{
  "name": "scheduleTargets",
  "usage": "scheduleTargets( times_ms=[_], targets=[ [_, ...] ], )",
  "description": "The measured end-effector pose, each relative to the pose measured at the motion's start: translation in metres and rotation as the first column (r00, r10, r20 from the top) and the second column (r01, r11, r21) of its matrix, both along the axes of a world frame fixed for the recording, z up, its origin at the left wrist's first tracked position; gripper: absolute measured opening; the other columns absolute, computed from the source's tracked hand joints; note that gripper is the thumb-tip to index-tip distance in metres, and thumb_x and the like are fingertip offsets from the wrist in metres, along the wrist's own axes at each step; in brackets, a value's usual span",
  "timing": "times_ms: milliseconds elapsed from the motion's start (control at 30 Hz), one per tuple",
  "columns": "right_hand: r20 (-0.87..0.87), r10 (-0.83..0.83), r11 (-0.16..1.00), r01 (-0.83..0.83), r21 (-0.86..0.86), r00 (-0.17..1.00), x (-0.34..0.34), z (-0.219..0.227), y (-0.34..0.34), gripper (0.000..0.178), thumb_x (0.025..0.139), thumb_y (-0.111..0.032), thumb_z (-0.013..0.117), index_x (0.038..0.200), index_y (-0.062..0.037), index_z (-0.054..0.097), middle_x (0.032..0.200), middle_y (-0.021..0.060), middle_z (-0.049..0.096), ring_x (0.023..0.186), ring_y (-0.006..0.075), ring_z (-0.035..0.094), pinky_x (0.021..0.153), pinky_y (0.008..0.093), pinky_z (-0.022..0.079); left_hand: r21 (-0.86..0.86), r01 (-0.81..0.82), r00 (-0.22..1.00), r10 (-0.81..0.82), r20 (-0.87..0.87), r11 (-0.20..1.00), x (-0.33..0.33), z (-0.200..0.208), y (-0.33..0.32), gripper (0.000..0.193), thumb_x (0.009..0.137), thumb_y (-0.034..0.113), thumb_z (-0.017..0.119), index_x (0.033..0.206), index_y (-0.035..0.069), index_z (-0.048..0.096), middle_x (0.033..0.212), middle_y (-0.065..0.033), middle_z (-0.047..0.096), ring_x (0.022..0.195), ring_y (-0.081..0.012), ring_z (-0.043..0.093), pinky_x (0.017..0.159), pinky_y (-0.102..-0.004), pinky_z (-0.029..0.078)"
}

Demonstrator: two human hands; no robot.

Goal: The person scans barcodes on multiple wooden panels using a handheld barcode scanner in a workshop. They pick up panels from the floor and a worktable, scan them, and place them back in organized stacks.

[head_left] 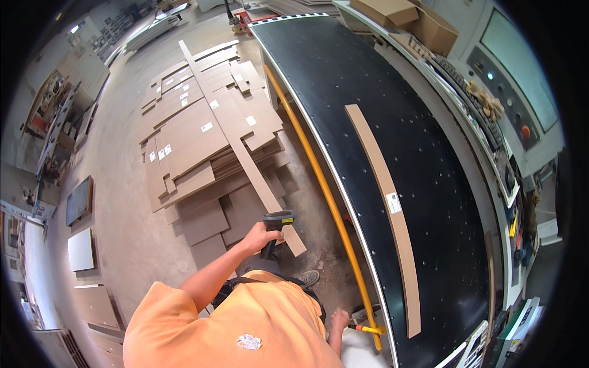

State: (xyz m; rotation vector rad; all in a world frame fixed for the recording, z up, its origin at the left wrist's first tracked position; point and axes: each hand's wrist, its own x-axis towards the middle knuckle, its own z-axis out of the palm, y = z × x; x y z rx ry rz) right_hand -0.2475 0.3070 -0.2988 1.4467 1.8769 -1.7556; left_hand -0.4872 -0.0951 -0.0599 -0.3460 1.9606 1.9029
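My left hand (262,239) is wrapped round the grip of a dark handheld barcode scanner (280,217), held upright in front of me. Beneath the scanner lies a long narrow brown strip (251,168), running across a stack of cut brown panels (184,132) with white labels. My right hand (339,320) hangs low beside the black table, its fingers curled; what they hold, if anything, cannot be made out. Just beside that hand is a yellow and orange bar end (367,329). On the black tabletop (368,67) rests a brown strip (383,178) with a white label (393,203).
An orange rail (319,178) runs along the table's left side. Cardboard boxes (432,30) and tan gloves (486,101) sit on the machine at the right. A white panel (80,249) and a dark panel (79,201) are on the floor at the left.
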Motion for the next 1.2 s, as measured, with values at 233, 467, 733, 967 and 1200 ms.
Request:
scheduleTargets(
  times_ms=[233,467,733,967,1200],
  targets=[
    [-0.083,0.636,0.679,-0.504,0.534,0.768,-0.173,0.069,-0.100,0.021,0.090,-0.018,0.069,0.096,0.0014,0.064,0.071,0.0081,0.065,0.066,0.0176,0.063,0.067,0.0324,0.052,-0.026,0.154,0.987,-0.152,0.052,0.988,-0.041,-0.007,-0.023,0.025,0.080,0.022,0.071,0.087,-0.001,0.068,0.082,-0.0067,0.069,0.081,-0.0166,0.066,0.080,-0.0309,0.051],
    [-0.046,0.804,0.506,-0.642,0.576,0.592,-0.237,0.151,-0.178,0.042,0.087,-0.022,0.074,0.116,0.0037,0.058,0.105,0.0166,0.063,0.094,0.0295,0.064,0.087,0.0400,0.051,-0.104,0.269,0.963,-0.268,0.024,0.958,-0.076,0.008,-0.057,0.031,0.074,0.029,0.073,0.082,-0.001,0.069,0.073,-0.0063,0.067,0.069,-0.0162,0.063,0.068,-0.0322,0.051],
    [0.310,0.912,0.065,-0.840,0.538,0.269,-0.235,0.128,-0.236,0.086,0.076,-0.037,0.084,0.139,0.0020,0.042,0.133,0.0240,0.051,0.124,0.0421,0.050,0.103,0.0483,0.042,-0.003,0.076,0.977,-0.074,0.199,0.997,-0.086,-0.034,-0.123,0.032,0.074,0.030,0.077,0.083,-0.001,0.071,0.074,-0.0049,0.066,0.069,-0.0157,0.061,0.065,-0.0325,0.050],
    [0.307,0.940,0.026,-0.925,0.379,0.152,-0.209,0.200,-0.218,0.056,0.073,-0.029,0.077,0.110,0.0026,0.049,0.103,0.0300,0.067,0.100,0.0493,0.063,0.087,0.0527,0.051,0.115,-0.378,0.914,0.350,0.206,0.919,-0.124,-0.080,-0.193,0.027,0.080,0.038,0.073,0.078,0.011,0.068,0.060,0.0022,0.053,0.044,-0.0075,0.041,0.039,-0.0272,0.027],
    [0.410,0.886,-0.038,-0.847,0.530,0.216,-0.121,0.250,-0.120,0.057,0.069,-0.030,0.081,0.105,-0.0002,0.049,0.093,0.0280,0.067,0.089,0.0482,0.065,0.080,0.0539,0.051,0.340,-0.524,0.844,0.529,0.087,0.781,-0.129,-0.048,-0.146,0.018,0.081,0.026,0.068,0.079,0.009,0.068,0.062,0.0016,0.061,0.042,-0.0068,0.049,0.034,-0.0239,0.029]
  ],
)
